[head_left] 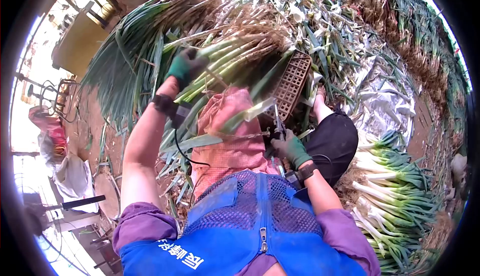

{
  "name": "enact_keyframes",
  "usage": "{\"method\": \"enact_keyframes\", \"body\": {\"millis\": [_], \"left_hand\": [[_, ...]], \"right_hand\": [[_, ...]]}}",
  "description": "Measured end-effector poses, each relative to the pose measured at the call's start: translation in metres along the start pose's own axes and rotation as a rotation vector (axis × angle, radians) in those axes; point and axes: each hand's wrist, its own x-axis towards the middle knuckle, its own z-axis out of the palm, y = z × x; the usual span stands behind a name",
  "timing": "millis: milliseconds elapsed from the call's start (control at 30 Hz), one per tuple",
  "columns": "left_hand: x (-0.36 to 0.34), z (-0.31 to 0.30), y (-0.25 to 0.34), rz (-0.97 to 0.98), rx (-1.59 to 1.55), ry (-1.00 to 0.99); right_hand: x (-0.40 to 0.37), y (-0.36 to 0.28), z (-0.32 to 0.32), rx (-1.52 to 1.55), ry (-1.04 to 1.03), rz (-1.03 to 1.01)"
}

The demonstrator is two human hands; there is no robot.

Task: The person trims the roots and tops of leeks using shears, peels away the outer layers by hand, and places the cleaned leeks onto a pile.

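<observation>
My left hand [186, 68], in a green and dark work glove, is closed at the near side of a heap of long green onions [235, 56] with brown roots. A thin stalk juts from its curled fingers. My right hand [292, 149], in a green glove, grips a hand tool with a narrow metal nozzle [279, 118], which looks like an air blow gun. Loose pale green leaves [210, 140] lie across the pink cloth [227, 158] over my lap. A brown plastic crate [292, 83] with square holes stands beyond the nozzle.
Trimmed white-stemmed green onions [385, 191] lie in rows at the right. Peeled leaves [320, 36] litter the ground ahead, beside white plastic sheeting [382, 93]. More untrimmed onions [425, 41] line the far right. A yellow object [80, 43] and a fan [45, 211] stand at left.
</observation>
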Motion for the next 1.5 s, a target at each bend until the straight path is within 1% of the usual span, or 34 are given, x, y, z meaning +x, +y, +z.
{"method": "enact_keyframes", "body": {"millis": [33, 67, 100, 133, 167, 200, 267, 333, 367, 400, 433, 467, 500, 533, 567, 600, 633, 667, 733, 767, 800, 867, 900, 933, 1000, 1033, 1100, 1167, 1200, 1233, 1333, 1367, 1467, 1500], "left_hand": [[-0.001, -0.008, 0.01, 0.034, -0.062, 0.009], [-0.007, -0.016, 0.034, 0.135, -0.123, -0.028], [-0.024, -0.027, 0.08, 0.125, 0.052, -0.001], [-0.032, -0.032, 0.106, 0.238, 0.191, 0.092], [-0.052, -0.037, 0.156, 0.246, 0.326, 0.069], [-0.067, -0.041, 0.194, 0.238, 0.571, 0.078], [-0.066, -0.029, 0.204, 0.347, 0.684, 0.068], [-0.059, 0.006, 0.193, 0.166, 0.726, 0.002], [-0.056, 0.025, 0.168, 0.107, 0.797, -0.115], [-0.052, 0.048, 0.146, 0.047, 0.764, -0.225], [-0.059, 0.071, 0.133, -0.054, 0.782, -0.274], [-0.072, 0.116, 0.099, -0.162, 0.772, -0.384], [-0.077, 0.133, 0.074, -0.103, 0.718, -0.453], [-0.089, 0.149, 0.056, -0.106, 0.624, -0.487], [-0.109, 0.151, 0.046, -0.138, 0.348, -0.492], [-0.101, 0.162, 0.05, -0.209, 0.464, -0.633], [-0.106, 0.167, 0.04, -0.179, 0.357, -0.614], [-0.113, 0.173, 0.03, -0.152, 0.249, -0.594], [-0.113, 0.172, 0.032, -0.186, 0.023, -0.679], [-0.109, 0.182, 0.003, -0.3, -0.321, -0.768], [-0.113, 0.18, 0.011, -0.229, -0.385, -0.667], [-0.125, 0.169, 0.05, -0.083, -0.512, -0.464], [-0.127, 0.164, 0.061, 0.007, -0.455, -0.393], [-0.129, 0.161, 0.065, -0.005, -0.373, -0.345], [-0.129, 0.159, 0.065, -0.035, -0.115, -0.348], [-0.128, 0.162, 0.059, -0.093, -0.013, -0.404], [-0.128, 0.166, 0.051, -0.17, 0.228, -0.483], [-0.134, 0.17, 0.03, -0.302, -0.045, -0.601], [-0.136, 0.169, 0.029, -0.368, -0.183, -0.656], [-0.138, 0.171, 0.03, -0.419, -0.214, -0.622], [-0.137, 0.176, 0.021, -0.552, -0.474, -0.547], [-0.133, 0.184, 0.0, -0.468, -0.371, -0.541], [-0.139, 0.177, 0.023, -0.439, -0.271, -0.601], [-0.138, 0.179, 0.016, -0.407, -0.263, -0.608]], "right_hand": [[0.006, 0.012, 0.005, 0.059, 0.045, -0.052], [0.006, 0.013, 0.006, 0.169, 0.055, -0.09], [0.006, 0.015, 0.007, 0.279, 0.06, -0.13], [-0.003, 0.003, 0.0, 0.287, 0.066, -0.154], [-0.017, -0.014, -0.009, 0.293, 0.07, -0.178], [-0.023, -0.023, -0.013, 0.299, 0.073, -0.203], [-0.023, -0.016, -0.011, 0.346, 0.068, -0.225], [-0.022, -0.007, -0.012, 0.341, 0.084, -0.229], [-0.021, 0.002, -0.011, 0.323, 0.112, -0.245], [-0.024, 0.006, -0.014, 0.376, 0.081, -0.208], [-0.03, 0.004, -0.021, 0.43, 0.051, -0.171], [-0.042, 0.007, -0.028, 0.494, 0.028, -0.118], [-0.062, -0.008, -0.041, 0.433, -0.019, -0.064], [-0.072, -0.01, -0.043, 0.364, -0.002, -0.144], [-0.082, -0.01, -0.042, 0.295, 0.013, -0.227], [-0.093, -0.015, -0.041, 0.227, 0.03, -0.311], [-0.112, -0.03, -0.046, 0.343, -0.045, -0.293], [-0.122, -0.036, -0.048, 0.301, -0.059, -0.327], [-0.134, -0.041, -0.052, 0.213, -0.086, -0.4], [-0.133, -0.041, -0.055, 0.161, -0.116, -0.31], [-0.131, -0.039, -0.054, 0.208, -0.045, -0.306], [-0.123, -0.03, -0.05, 0.299, 0.104, -0.296], [-0.118, -0.027, -0.045, 0.463, 0.149, -0.348], [-0.118, -0.024, -0.044, 0.446, 0.154, -0.353], [-0.119, -0.024, -0.044, 0.413, 0.165, -0.37], [-0.118, -0.023, -0.041, 0.415, 0.103, -0.368], [-0.121, -0.028, -0.037, 0.259, 0.037, -0.331], [-0.126, -0.033, -0.037, 0.166, -0.05, -0.249], [-0.128, -0.035, -0.039, 0.151, -0.05, -0.238], [-0.13, -0.035, -0.04, 0.137, -0.05, -0.227], [-0.134, -0.034, -0.034, 0.048, -0.052, -0.244], [-0.134, -0.033, -0.033, 0.01, -0.049, -0.259], [-0.13, -0.037, -0.037, 0.052, -0.057, -0.289], [-0.127, -0.036, -0.036, 0.04, -0.069, -0.267]]}}
